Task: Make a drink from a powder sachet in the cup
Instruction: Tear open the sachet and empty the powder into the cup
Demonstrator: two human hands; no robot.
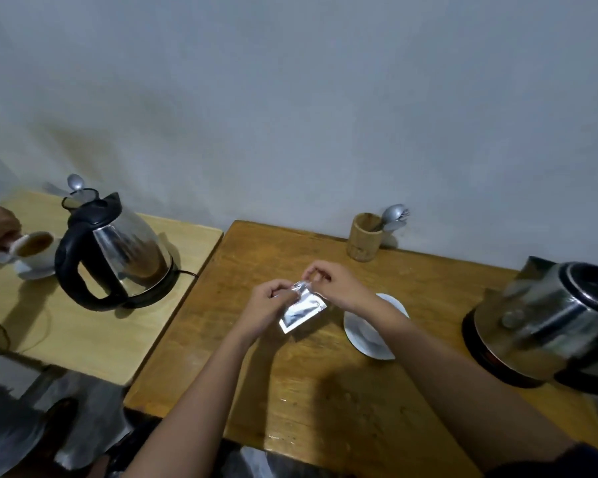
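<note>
The small silver foil sachet [301, 309] is hanging above the brown wooden table [290, 381], tilted, its shiny face catching the light and its top edge looking crumpled between the two hands. The left hand [269, 307] is pinching the upper left corner, fingers curled shut on the foil, forearm reaching in from the bottom of the view. The right hand [339, 288] is gripping the top edge just beside it, thumb and forefinger closed on the sachet, wrist angling down over the white round saucer [370, 334]. That forearm is covering most of the saucer, so whether a cup is sitting there, I cannot tell. At the right edge the steel electric kettle [546, 319] is showing blurred and partly cut off.
</note>
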